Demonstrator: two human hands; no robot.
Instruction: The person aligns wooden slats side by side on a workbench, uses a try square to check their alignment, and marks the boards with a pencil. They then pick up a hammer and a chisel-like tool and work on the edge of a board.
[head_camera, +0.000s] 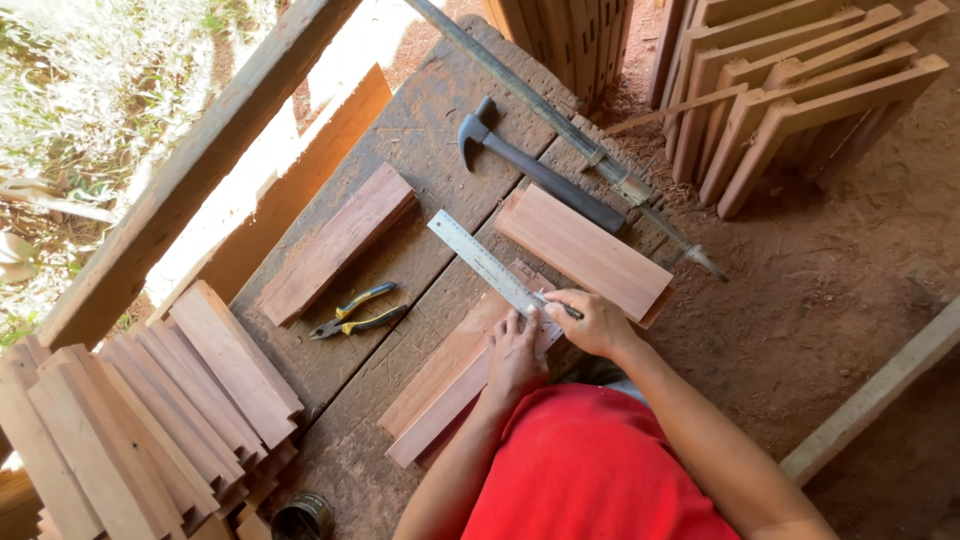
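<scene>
head view: left hand flat, pinning the steel ruler slanting up-left across the board — right hand gripping a pencil at its edge.

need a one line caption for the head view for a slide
Left hand pins a steel ruler on a wood board while right hand marks with a pencil.

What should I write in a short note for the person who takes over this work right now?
Left hand: flat, pressing the steel ruler onto the wood piece on the workbench.
Right hand: grip closed on a pencil, tip at the ruler's edge.
Nearby: pliers, hammer, two more boards.
Done: ruler laid across the piece.
Left: whether a line is drawn already cannot be seen.
</scene>
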